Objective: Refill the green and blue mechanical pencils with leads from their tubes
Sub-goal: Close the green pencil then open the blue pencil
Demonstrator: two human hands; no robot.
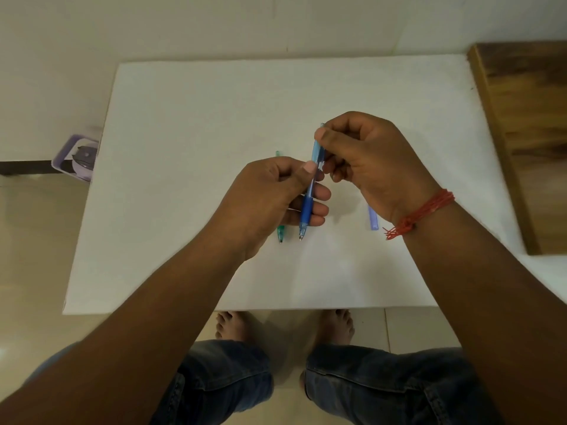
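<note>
Closest to the bottom of the frame you've got your knees in jeans (233,381) and bare feet on the floor, then the white desk (184,271) starts just above them.

Middle of the frame is where it's happening. Your left hand (276,197) is curled round the blue mechanical pencil (306,210), gripping it at the dark rubber grip, thumb pressed on the clear barrel, tip pointing down toward you. Your right hand (362,161) is pinching the top end of that same pencil, thumb and forefinger closed right at the cap. Can't tell whether the cap is off or on, or if a lead is between your fingers; it's too small to make out.

So I'd say you're on the blue pencil step, working at the cap end, either opening it or closing it up. Next move probably wants a steady left grip and a straight pull or push along the barrel, no twisting sideways, since leads snap easily.

The green mechanical pencil (280,234) lies on the desk just behind your left hand, mostly hidden, only its tip and far end poking out. A purple lead tube (373,217) lies on the desk right of centre, tucked beside your right wrist with the red thread band (423,213). I can't spot a second tube.

Farther out: a lilac container (75,157) at the left edge, a wooden board (521,133) upper right.
</note>
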